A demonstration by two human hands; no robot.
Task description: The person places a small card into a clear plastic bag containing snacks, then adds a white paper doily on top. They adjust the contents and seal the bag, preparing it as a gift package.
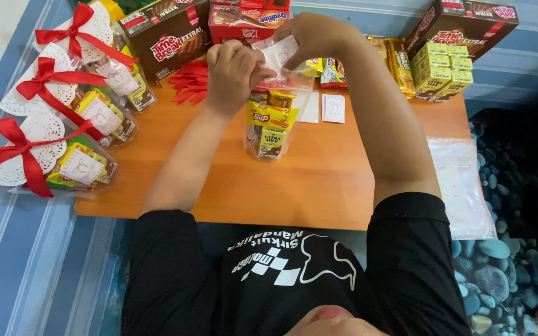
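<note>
Clear snack bag (269,127) stands upright at mid-table (344,180), long axis vertical, packets inside. Both hands sit at its top. Left hand (233,74) pinches the bag's mouth shut. Right hand (312,38) grips a small white card (279,55) just above that mouth, touching it. Left hand sits nearer the bag. Finished ribbon-tied bags (51,124) lie well apart, to the left.

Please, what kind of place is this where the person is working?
Probably a home, used for packing snack gift bags by hand. A low orange table stands on a striped floor mat; finished bags with red ribbons lie at one side, and opened snack boxes stand behind both hands, which hold a clear bag.
</note>
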